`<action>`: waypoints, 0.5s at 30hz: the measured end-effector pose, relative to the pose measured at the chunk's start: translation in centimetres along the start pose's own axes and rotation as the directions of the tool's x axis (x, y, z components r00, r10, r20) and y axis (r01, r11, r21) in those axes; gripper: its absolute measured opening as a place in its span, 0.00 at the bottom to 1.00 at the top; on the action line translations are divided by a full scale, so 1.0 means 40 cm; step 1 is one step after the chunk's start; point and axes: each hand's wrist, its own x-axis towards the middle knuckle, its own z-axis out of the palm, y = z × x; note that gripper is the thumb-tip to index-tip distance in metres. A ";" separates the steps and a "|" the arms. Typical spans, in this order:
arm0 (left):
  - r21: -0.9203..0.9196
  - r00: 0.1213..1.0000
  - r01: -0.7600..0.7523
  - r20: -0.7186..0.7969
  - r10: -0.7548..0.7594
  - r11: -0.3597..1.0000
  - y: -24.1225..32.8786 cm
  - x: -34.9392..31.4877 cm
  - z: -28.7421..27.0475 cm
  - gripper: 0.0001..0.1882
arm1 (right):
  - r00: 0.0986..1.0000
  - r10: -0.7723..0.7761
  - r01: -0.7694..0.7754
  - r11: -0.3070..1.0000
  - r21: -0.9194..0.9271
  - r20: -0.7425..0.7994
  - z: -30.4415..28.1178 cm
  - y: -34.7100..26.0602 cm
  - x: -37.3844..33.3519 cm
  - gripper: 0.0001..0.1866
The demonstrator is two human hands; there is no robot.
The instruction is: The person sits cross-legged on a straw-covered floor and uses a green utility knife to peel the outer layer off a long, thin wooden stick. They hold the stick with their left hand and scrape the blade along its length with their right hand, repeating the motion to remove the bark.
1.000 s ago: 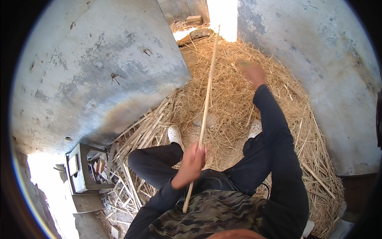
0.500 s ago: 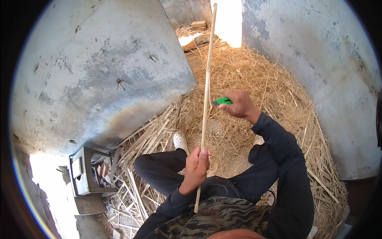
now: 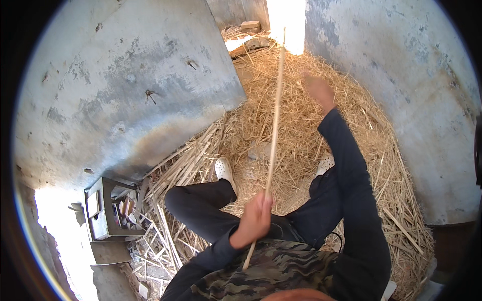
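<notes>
My left hand (image 3: 255, 218) is closed round the lower part of a long, thin strip of split wood or cane (image 3: 275, 125). The strip's short end points back toward my camouflage shirt; its long end slants up and away over the straw. Off to the right of the strip, apart from it, my right hand (image 3: 320, 91) is smeared by motion above the straw. Its fingers cannot be made out, and the green-handled cutter seen earlier does not show.
Straw and shavings (image 3: 351, 120) cover the floor, with loose split strips (image 3: 173, 173) on the left. A small cabinet with things in it (image 3: 108, 210) stands at left. Grey walls (image 3: 145, 70) rise on both sides; a brick (image 3: 250, 24) lies near the bright doorway.
My right hand has moved up and away from the strip, and the green cutter has gone from sight. The strip's far end has swung right, and my left hand has shifted slightly right.
</notes>
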 end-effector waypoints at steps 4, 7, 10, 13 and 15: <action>0.147 0.990 -0.133 0.075 0.123 0.980 -0.051 -0.085 -0.077 0.10 | 0.858 0.484 -0.483 0.874 -0.049 0.172 -0.068 0.270 0.038 0.38; -0.041 0.990 0.141 0.019 -0.141 0.989 -0.108 0.039 -0.074 0.13 | 0.870 0.422 -0.431 0.902 -0.023 0.256 -0.038 0.213 -0.038 0.42; -0.260 0.996 0.078 0.072 -0.061 0.963 -0.070 0.100 -0.076 0.14 | 0.945 0.268 -0.286 0.955 0.075 0.190 -0.046 0.103 -0.029 0.41; -0.387 0.999 0.047 0.042 -0.034 0.921 -0.041 0.129 -0.048 0.13 | 0.963 0.047 -0.096 0.980 0.174 0.267 -0.101 0.010 -0.053 0.38; -0.528 0.997 0.065 0.079 -0.027 0.846 -0.025 0.161 -0.038 0.13 | 0.963 -0.137 0.060 0.948 0.312 0.232 -0.112 -0.043 -0.104 0.36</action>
